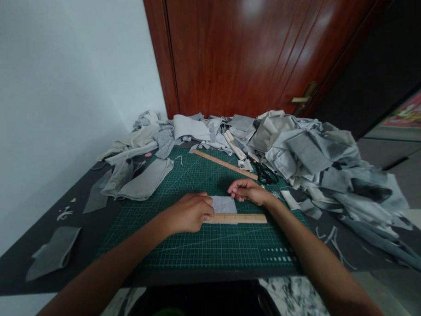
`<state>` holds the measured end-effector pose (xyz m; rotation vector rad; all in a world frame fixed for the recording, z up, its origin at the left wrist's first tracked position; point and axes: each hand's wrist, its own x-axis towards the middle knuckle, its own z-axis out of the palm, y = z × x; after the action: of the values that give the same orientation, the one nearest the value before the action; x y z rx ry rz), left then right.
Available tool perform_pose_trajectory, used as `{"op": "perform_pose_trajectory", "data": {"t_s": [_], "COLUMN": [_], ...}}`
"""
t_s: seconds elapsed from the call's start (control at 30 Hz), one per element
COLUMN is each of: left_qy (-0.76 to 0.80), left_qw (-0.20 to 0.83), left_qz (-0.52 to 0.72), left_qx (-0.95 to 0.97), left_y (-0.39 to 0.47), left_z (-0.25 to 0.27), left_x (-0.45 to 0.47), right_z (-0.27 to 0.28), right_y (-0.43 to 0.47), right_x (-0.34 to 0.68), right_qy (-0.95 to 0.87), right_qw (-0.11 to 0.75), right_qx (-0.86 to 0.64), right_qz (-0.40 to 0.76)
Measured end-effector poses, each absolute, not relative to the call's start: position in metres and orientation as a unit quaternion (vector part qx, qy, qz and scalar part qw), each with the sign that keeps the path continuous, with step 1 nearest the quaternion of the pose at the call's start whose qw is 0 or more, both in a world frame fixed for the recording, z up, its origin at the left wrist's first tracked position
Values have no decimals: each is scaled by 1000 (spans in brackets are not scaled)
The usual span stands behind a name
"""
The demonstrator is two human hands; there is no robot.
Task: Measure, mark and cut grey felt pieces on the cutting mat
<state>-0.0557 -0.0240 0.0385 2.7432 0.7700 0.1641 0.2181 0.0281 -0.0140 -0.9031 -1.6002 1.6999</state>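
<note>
Where the counter (90, 226) comes nearest to the person, a green cutting mat (186, 255) covers its middle, and on the mat lies a small pale cloth (222, 204) with a wooden ruler (243, 218) across its near part. From where I stand, it looks like a measuring or lining-up step. The left hand (191, 211) is bunched over the ruler's left end, holding it down and hiding that end and the cloth's left side. The right hand (248, 191) hangs by the cloth's far right corner, fingers drawn close together; I cannot tell whether they pinch anything. The next move, I'd judge, calls for a steady ruler and flat cloth. Beyond, black scissors (266, 173) lie just beside a second ruler (224, 163), their blades hard to make out. Farther back, a heap of scraps (310, 150) overlaps too much to sort by eye, before a wooden door (227, 51).
</note>
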Motion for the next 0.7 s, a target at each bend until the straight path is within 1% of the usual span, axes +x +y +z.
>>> {"op": "perform_pose_trajectory", "data": {"t_s": [0.1, 0.17, 0.27, 0.4, 0.43, 0.5, 0.53, 0.6, 0.67, 0.7], "left_qy": [325, 369, 454, 521, 529, 543, 545, 547, 546, 545], "left_qw": [89, 66, 39, -9, -20, -39, -46, -56, -60, -61], "left_qz": [47, 47, 73, 108, 115, 127, 131, 143, 154, 158], "left_qx": [940, 926, 887, 847, 841, 829, 827, 823, 821, 821], "left_y": [-47, -64, -90, -116, -120, -125, -127, -127, -126, -125], "left_z": [45, 45, 36, 15, 10, 1, -3, -10, -14, -15], "left_x": [-43, -33, -20, -9, -8, -6, -6, -6, -7, -8], "right_z": [-12, -9, -6, -11, -12, -14, -14, -13, -9, -7], "right_y": [36, 39, 38, 34, 32, 30, 29, 29, 31, 32], "right_x": [220, 220, 218, 211, 208, 205, 205, 211, 222, 228], "right_qy": [-560, -559, -575, -594, -607, -666, -705, -768, -780, -769], "right_qw": [299, 289, 280, 278, 285, 320, 343, 369, 331, 295], "right_qx": [-355, -355, -349, -348, -353, -382, -403, -453, -527, -568], "right_qz": [686, 691, 685, 670, 652, 556, 472, 263, 74, 5]}}
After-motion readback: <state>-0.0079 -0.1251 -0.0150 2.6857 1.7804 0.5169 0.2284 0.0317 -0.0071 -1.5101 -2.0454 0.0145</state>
